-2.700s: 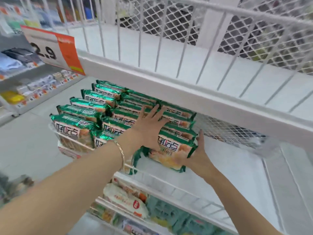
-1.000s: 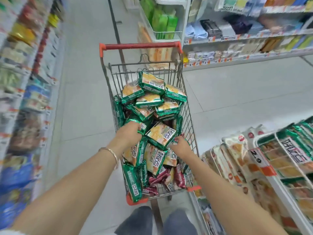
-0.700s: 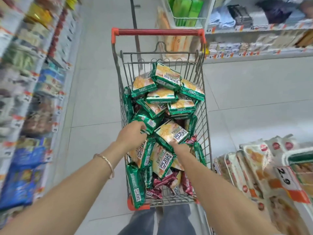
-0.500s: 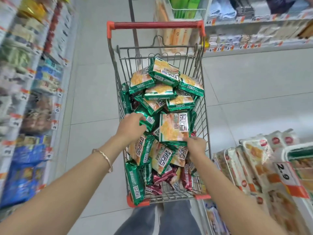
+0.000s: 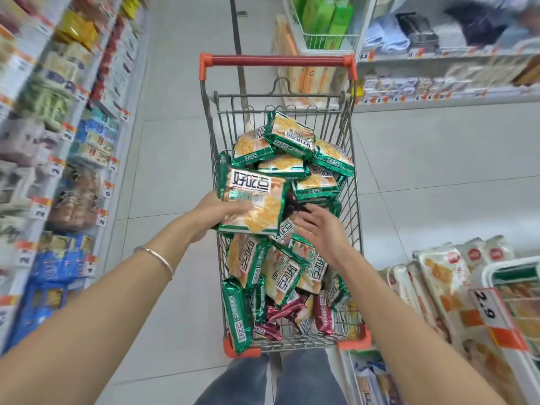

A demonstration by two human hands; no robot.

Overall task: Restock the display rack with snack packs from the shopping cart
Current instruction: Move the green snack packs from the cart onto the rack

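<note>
Here, the left hand [image 5: 214,213] grips a green snack pack [image 5: 254,201] by its left edge, thumb lying across the printed face, and holds it face-up over the shopping cart [image 5: 280,60], at about nine o'clock of the heap inside. The lifted pack is tilted slightly, its white label toward the cart's handle. The right hand [image 5: 321,228] is released, fingers spread and nearly straight, palm down just beside the held pack at its four o'clock; its fingertips [image 5: 301,217] reach the packs below, though whether they press on them is unclear. The cart is piled with more green packs [image 5: 287,135], stacked highest at twelve o'clock and lying jumbled toward six o'clock, where a few dark red packs [image 5: 280,314] sit at the bottom. A thin bracelet [image 5: 155,255] circles the left wrist. The display rack [image 5: 496,268] stands at four o'clock of the cart, with an orange price tag [image 5: 493,314] reading 2.9 on its front and pale packets [image 5: 432,276] lined up beside it. Blurred store shelves [image 5: 58,141] fill the nine o'clock side.
</note>
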